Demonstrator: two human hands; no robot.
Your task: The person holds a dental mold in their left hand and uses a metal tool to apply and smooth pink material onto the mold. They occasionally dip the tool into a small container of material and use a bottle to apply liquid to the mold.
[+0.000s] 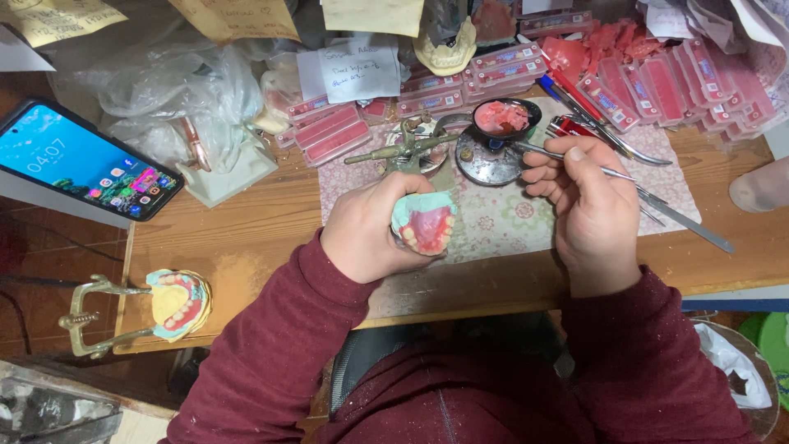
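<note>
We're mid wax-up, by the look of it: left hand (362, 234) has its fingers wrapped round the denture model (423, 220), teeth side up, held over the table (246, 238) edge. Right hand (588, 210) pinches a thin metal tool (552, 151), fingers closed on its shaft, tip reaching into the small dish (503, 119) of pink wax. Next move likely calls for a loaded tip carried to the gum line with a steady hand, model tilted to meet it. Tool tip is hidden in the dish, so we can't tell whether it has picked up wax. Left fingertips are hidden behind the model. A second model sits in an articulator (99, 316) at the table's left edge.
</note>
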